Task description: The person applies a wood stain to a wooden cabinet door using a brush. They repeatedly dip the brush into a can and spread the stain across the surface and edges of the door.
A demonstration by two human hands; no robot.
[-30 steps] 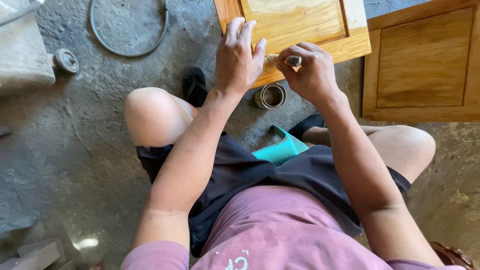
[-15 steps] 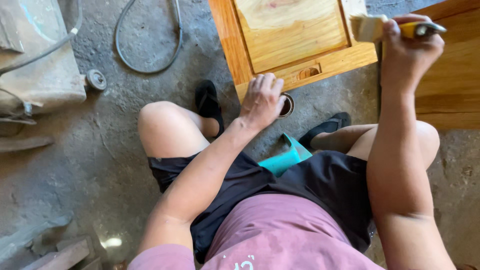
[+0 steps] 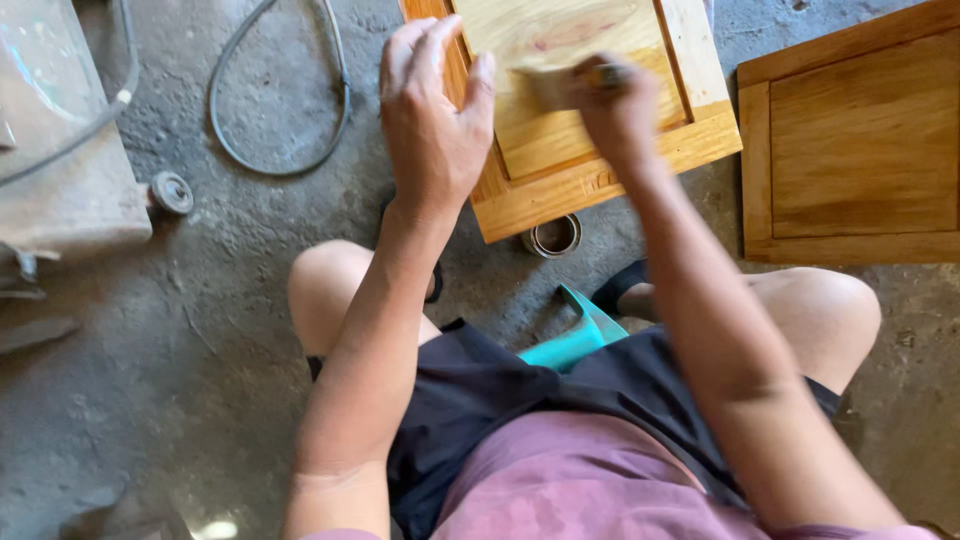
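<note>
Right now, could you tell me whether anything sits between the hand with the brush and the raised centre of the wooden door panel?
Nothing visible does. The right hand holds the blurred brush directly over the door panel. The left hand rests at the panel's left edge, off to the side.

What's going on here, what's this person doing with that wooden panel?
A person sits low over a concrete floor, working on a wooden cabinet door. The left hand rests on the door's left edge, steadying it. The right hand grips a brush, blurred with motion, over the door's inner panel. A small open tin sits on the floor just below the door. A second wooden door lies to the right, and a hose loops on the floor to the left.
</note>
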